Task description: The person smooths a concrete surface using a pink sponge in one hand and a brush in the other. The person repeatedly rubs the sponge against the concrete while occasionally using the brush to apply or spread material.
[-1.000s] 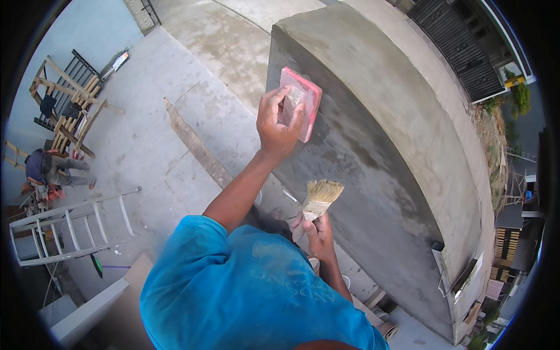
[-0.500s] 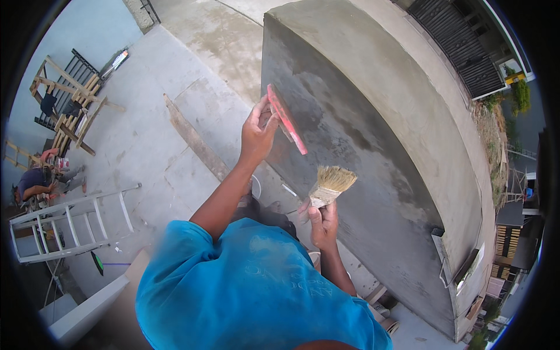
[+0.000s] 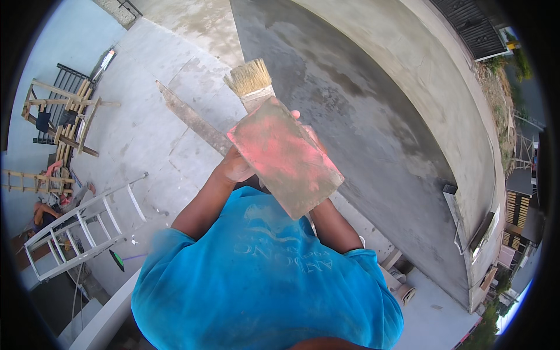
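We judge the float (image 3: 284, 157) light and stiff; our left hand (image 3: 234, 166) grips its near-left edge, our right hand (image 3: 312, 135) clasps the brush (image 3: 252, 81).

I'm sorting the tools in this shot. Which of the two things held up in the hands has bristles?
The brush, sticking up behind the pink-stained float. It ends in a pale straw-coloured tuft, while the float is a flat rectangular pad with no bristles.
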`<action>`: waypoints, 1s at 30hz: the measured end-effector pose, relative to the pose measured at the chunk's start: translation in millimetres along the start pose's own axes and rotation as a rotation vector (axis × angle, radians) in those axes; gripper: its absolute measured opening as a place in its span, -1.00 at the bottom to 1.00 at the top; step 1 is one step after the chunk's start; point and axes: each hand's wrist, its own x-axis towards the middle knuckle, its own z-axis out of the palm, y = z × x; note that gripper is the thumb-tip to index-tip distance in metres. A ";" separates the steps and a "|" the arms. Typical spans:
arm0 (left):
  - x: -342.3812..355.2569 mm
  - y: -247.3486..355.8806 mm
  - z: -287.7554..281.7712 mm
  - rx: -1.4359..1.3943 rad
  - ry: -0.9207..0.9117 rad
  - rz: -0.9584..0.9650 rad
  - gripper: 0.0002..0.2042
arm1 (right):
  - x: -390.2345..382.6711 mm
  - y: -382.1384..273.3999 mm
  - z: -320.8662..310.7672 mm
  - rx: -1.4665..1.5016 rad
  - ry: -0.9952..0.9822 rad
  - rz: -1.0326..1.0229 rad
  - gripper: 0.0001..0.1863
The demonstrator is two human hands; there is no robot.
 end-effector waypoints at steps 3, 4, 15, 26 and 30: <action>-10.3 -5.3 -18.9 0.170 0.144 -0.106 -0.24 | -7.9 -5.6 2.7 -0.155 -0.014 -0.156 -0.60; -11.9 -1.6 -23.3 0.133 0.113 -0.078 -0.29 | -11.2 -9.0 4.4 -0.208 -0.025 -0.215 -0.55; -11.8 83.1 -54.5 0.552 0.029 -0.101 -0.34 | 21.1 -10.7 40.3 0.401 -0.321 0.064 -0.21; 6.1 165.8 -73.9 1.186 0.000 0.018 -0.72 | 36.0 -90.2 56.8 -0.139 -0.105 -0.506 -0.03; 13.2 152.1 -51.5 1.160 -0.068 0.108 -0.87 | 50.7 -143.2 63.3 -0.374 0.074 -0.722 -0.14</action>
